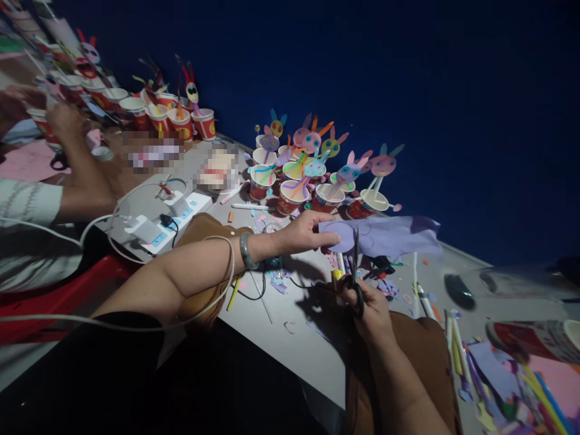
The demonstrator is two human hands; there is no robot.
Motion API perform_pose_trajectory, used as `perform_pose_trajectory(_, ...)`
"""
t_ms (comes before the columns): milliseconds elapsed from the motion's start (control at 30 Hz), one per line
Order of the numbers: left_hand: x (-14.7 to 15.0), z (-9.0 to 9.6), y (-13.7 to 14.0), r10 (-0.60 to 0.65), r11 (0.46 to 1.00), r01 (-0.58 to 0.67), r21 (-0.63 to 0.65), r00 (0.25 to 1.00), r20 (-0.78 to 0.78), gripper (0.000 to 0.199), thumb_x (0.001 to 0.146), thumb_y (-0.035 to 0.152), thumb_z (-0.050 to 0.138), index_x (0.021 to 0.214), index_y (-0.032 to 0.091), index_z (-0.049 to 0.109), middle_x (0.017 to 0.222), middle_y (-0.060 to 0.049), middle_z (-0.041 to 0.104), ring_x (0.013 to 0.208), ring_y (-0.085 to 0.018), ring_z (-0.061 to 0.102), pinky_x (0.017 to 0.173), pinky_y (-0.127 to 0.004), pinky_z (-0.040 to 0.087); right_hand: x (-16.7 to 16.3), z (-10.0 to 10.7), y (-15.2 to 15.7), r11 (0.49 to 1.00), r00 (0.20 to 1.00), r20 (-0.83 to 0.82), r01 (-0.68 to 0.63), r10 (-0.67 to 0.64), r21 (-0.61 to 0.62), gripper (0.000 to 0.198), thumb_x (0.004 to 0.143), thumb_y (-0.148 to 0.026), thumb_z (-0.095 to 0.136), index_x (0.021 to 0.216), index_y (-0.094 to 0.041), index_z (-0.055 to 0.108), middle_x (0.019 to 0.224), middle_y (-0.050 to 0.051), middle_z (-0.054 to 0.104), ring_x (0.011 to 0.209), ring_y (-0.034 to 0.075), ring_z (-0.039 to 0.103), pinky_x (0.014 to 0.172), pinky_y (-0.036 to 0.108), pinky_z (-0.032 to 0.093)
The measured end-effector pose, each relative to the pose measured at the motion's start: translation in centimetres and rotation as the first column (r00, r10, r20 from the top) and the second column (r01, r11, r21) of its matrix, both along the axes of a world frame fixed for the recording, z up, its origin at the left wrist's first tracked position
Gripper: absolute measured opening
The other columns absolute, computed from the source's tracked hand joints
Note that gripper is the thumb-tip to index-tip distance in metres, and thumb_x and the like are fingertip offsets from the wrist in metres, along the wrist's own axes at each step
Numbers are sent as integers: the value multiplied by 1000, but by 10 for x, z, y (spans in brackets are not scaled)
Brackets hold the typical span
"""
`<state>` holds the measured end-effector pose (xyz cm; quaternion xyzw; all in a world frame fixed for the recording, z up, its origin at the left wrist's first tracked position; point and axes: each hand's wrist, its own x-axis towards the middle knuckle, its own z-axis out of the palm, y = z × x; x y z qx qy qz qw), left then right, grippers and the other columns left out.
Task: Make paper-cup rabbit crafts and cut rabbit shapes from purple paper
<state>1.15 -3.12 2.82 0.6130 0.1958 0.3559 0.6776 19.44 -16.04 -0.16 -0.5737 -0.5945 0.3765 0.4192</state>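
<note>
My left hand (pixel 308 232) pinches the left end of a sheet of purple paper (pixel 394 235), which stretches out to the right above the table. Round outlines are drawn on the paper near my fingers. In my right hand (pixel 371 308) is a pair of black-handled scissors (pixel 356 266), its blades pointing up at the paper beside a drawn circle. Whether the blades are parted is hard to make out. Behind the paper stand several red paper cups (pixel 293 196) with colourful paper rabbit heads (pixel 348 172) on sticks. Paper scraps (pixel 277 281) and markers lie below my hands.
A white power strip (pixel 176 223) with chargers sits at left, its cable crossing over my left arm. At far left a co-worker's hand (pixel 67 124) is near more cups. A computer mouse (pixel 459 291) lies at right, close to a tipped cup (pixel 530 341) and coloured paper pieces.
</note>
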Motion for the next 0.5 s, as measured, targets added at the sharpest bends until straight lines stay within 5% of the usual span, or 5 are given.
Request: perform_pose_trajectory(500,-1,-1,1,-35,999,35,34,999,-16,34,69,42,73,73,12,58,56,2,58,48,-8,55,45,-19,39,2,-3,0,1000,1000,-8,11,-11,10,56,71,-71,64,55,-19,49,55,-2,42,53,12,37,49,26,31)
